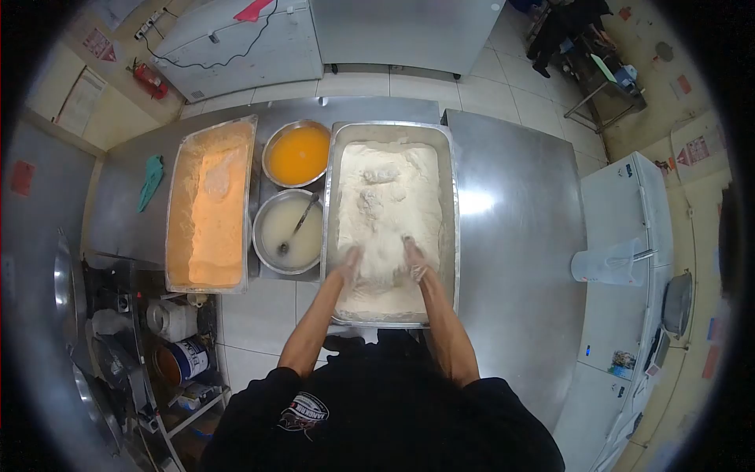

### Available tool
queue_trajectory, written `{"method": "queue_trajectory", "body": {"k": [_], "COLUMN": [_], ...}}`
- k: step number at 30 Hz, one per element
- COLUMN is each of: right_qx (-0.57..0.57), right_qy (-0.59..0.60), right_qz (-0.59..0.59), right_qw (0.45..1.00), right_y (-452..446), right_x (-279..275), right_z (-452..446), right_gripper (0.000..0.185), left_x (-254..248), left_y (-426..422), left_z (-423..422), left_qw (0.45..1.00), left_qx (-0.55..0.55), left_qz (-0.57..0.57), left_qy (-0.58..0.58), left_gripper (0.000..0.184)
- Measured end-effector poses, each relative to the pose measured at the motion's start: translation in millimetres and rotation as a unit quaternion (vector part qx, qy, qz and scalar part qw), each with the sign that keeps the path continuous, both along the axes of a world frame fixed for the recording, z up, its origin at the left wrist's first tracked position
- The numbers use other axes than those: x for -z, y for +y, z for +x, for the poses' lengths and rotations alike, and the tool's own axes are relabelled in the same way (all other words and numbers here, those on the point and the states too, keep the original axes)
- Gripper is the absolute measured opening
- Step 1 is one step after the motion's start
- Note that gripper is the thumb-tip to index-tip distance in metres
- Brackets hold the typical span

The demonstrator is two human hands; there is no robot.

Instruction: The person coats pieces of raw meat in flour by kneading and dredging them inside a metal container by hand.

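A deep metal tray (451, 236) holds pale flour (421, 173), with a few coated lumps (381, 174) in its upper half. Both hands are down in the lower half of the flour, apart from each other. My left hand (351, 263) is at the left side and my right hand (415, 259) at the right, each dusted with flour. Flour and blur hide the fingers of both, so what they hold, if anything, cannot be made out. Between them lies a heap of flour.
Left of the tray stand a bowl of orange liquid (298, 154), a bowl of cloudy liquid (274, 233) with a ladle (299, 224), and a tray of orange powder (216, 228). A green cloth (150, 182) lies far left, a clear jug (605, 265) far right. Another person (562, 35) stands at the upper right.
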State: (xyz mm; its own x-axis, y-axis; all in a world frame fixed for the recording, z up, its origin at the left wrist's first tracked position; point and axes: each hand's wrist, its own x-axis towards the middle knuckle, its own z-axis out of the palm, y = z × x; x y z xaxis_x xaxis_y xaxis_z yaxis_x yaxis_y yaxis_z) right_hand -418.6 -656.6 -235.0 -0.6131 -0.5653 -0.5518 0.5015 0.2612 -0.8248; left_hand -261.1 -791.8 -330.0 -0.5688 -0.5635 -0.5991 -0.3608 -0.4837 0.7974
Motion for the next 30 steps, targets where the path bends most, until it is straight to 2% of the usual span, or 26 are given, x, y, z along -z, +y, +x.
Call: {"method": "queue_trajectory", "body": {"k": [1,2,3,4,5,6,7,8,9,11,12,14,16,18,19,20,22,25,26,27,28,29,30], "right_qx": [0.019,0.03,-0.042,-0.126,-0.214,-0.252,-0.254,-0.209,-0.121,-0.048,-0.075,-0.118,-0.138,-0.152,-0.153,-0.166,-0.209,-0.275,-0.272,-0.258,-0.254,-0.271,-0.35], "right_qy": [0.016,0.039,0.046,0.057,0.066,0.126,0.189,0.233,0.216,0.242,0.277,0.398,0.556,0.65,0.653,0.625,0.558,0.468,0.431,0.375,0.31,0.259,0.298], "right_qz": [-0.015,0.035,0.12,0.202,0.27,0.288,0.265,0.172,0.003,-0.036,0.041,0.107,0.122,0.135,0.14,0.139,0.16,0.178,0.147,0.084,0.022,-0.009,0.037], "right_qw": [1.0,0.998,0.991,0.97,0.936,0.915,0.911,0.934,0.969,0.969,0.957,0.904,0.811,0.732,0.729,0.75,0.787,0.821,0.848,0.886,0.916,0.927,0.888], "right_y": [1.6,5.2,16.4,27.7,39.2,58.3,78.9,93.3,95.9,82.3,63.4,33.4,13.4,-10.0,-27.3,-47.2,-91.7,-152.1,-163.1,-168.6,-170.7,-166.4,-164.0], "right_x": [-28.3,-53.2,-58.2,-63.1,-68.1,-37.1,17.1,82.1,153.7,165.7,126.9,72.1,30.4,-4.7,-16.5,-23.9,-32.4,-8.9,-14.7,-20.2,-40.8,-68.6,-76.9], "right_z": [0.3,-2.3,-8.0,-13.5,-18.6,-11.5,-1.9,9.6,26.8,40.7,36.1,19.8,-11.2,-50.6,-72.0,-94.5,-130.7,-148.1,-140.4,-130.3,-117.9,-103.4,-92.9], "right_gripper": [0.042,0.039,0.037,0.036,0.034,0.031,0.029,0.026,0.024,0.024,0.025,0.027,0.029,0.031,0.032,0.034,0.041,0.054,0.059,0.064,0.069,0.075,0.075], "left_x": [-37.0,-80.3,-96.2,-31.1,-10.1,4.6,15.8,11.8,6.7,11.6,14.6,10.3,-10.1,-38.3,-78.1,-120.1,-152.9,-150.3,-158.3,-167.0,-175.4,-180.6,-184.9], "left_y": [-8.7,-17.4,-26.3,-21.9,-6.1,18.1,41.4,52.9,61.8,65.6,56.8,27.5,-10.3,-30.4,-18.3,-5.9,29.7,94.8,93.4,92.6,90.3,87.3,84.5], "left_z": [-2.6,-5.8,-4.3,5.4,11.2,16.5,21.3,27.2,21.1,0.5,-9.3,-24.0,-22.0,-9.5,-5.2,-1.0,15.5,69.1,65.8,64.2,67.7,70.7,68.1], "left_qw": [0.999,0.995,0.98,0.988,0.988,0.983,0.948,0.914,0.901,0.92,0.94,0.962,0.954,0.927,0.924,0.92,0.908,0.962,0.961,0.862,0.701,0.703,0.749], "left_qx": [0.017,0.034,0.068,0.063,0.059,0.162,0.263,0.308,0.301,0.248,0.219,0.185,0.202,0.24,0.238,0.237,0.231,0.066,0.066,0.16,0.245,0.245,0.192], "left_qz": [0.049,0.096,0.187,0.142,0.143,0.035,-0.075,-0.172,-0.236,-0.251,-0.226,-0.193,-0.22,-0.285,-0.299,-0.313,-0.345,-0.257,-0.261,-0.48,-0.661,-0.658,-0.629], "left_qy": [0.002,0.002,0.005,0.002,0.004,-0.079,-0.163,-0.2,-0.203,-0.169,-0.133,-0.05,0.03,0.052,0.024,-0.004,-0.06,0.063,0.059,-0.025,-0.107,-0.114,-0.081], "left_gripper": [0.052,0.051,0.048,0.047,0.047,0.045,0.043,0.043,0.043,0.043,0.043,0.044,0.045,0.046,0.048,0.05,0.055,0.042,0.042,0.041,0.041,0.041,0.04]}}
